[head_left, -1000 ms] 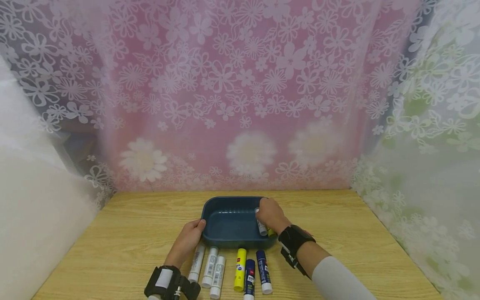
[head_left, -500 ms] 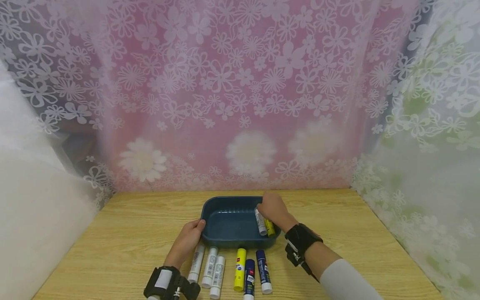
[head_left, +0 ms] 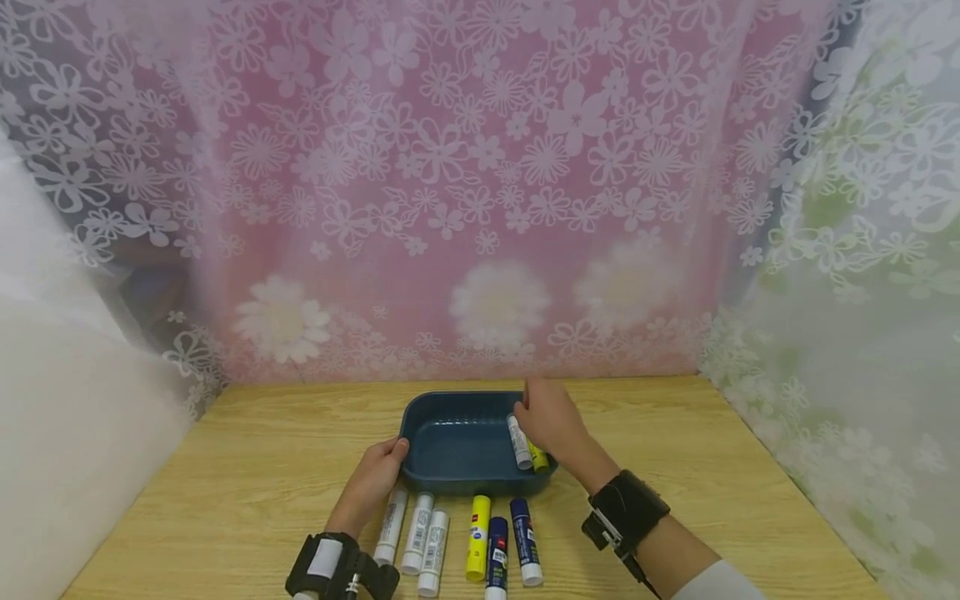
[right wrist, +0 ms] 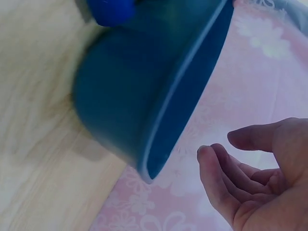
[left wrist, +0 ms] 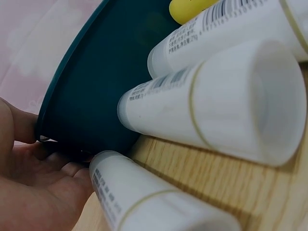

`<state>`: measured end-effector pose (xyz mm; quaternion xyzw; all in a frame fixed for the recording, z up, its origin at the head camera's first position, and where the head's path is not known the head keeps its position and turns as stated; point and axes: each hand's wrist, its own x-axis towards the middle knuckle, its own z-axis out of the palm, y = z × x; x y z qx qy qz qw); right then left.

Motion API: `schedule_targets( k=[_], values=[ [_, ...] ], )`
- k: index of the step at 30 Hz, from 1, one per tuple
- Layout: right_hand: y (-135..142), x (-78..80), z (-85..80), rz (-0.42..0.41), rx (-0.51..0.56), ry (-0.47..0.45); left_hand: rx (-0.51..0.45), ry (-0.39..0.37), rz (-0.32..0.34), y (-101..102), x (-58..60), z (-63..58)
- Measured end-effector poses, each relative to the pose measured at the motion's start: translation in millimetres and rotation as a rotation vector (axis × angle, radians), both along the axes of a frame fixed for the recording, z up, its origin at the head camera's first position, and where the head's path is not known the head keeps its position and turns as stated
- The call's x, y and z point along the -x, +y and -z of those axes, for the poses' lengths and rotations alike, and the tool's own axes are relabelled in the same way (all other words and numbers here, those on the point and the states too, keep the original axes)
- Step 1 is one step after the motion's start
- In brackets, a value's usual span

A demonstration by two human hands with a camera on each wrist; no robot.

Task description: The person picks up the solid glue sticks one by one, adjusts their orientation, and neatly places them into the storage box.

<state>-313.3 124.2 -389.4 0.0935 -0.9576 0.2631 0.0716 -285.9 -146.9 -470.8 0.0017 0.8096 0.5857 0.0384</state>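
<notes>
Head view: a dark teal dish (head_left: pixel 457 454), rectangular with rounded corners and a slightly flared rim, rests on the wood-grained desk (head_left: pixel 292 475). Its glossy inner wall catches a row of small highlights. Two glue sticks lie side by side at its right end: a white glue stick (head_left: pixel 519 443) with grey print, and a yellow-green glue stick (head_left: pixel 537 457), partly hidden. Of the two hands, the left hand (head_left: pixel 375 479) grasps the dish's left rim, thumb uppermost; the right hand (head_left: pixel 553 421) is above the right end, released, its thumb and bent fingers apart in the right wrist view.

On the desk, before the dish, lie three white tubes (head_left: pixel 417 535), one yellow tube (head_left: pixel 477 537) bearing a small red mark, and two navy tubes (head_left: pixel 527 542) with white near ends.

Left wrist view: the white tubes carry black barcodes and a thin olive line around the body; the nearest broad end is recessed.

Right wrist view: the dish's outer wall is smooth and matt, its rim paler, with a bright blue tube end (right wrist: pixel 110 9) near it.
</notes>
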Motion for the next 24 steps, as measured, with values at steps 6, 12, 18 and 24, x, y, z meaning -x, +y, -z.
schedule_targets(
  k=[6,12,18,24],
  values=[
    [1.7,-18.7,8.2,0.014,-0.098,0.056,0.001,-0.001,0.001,-0.8,1.7,-0.8],
    [1.0,-39.4,8.2,0.008,-0.131,0.058,-0.006,-0.007,0.004,-0.3,-0.1,-0.7],
    [-1.0,-58.3,8.8,-0.04,-0.098,0.072,0.012,-0.013,-0.007,-0.8,-0.7,0.3],
    [-1.8,-71.0,19.1,-0.111,-0.084,0.033,-0.029,-0.001,0.013,-0.1,0.9,3.1]
  ],
)
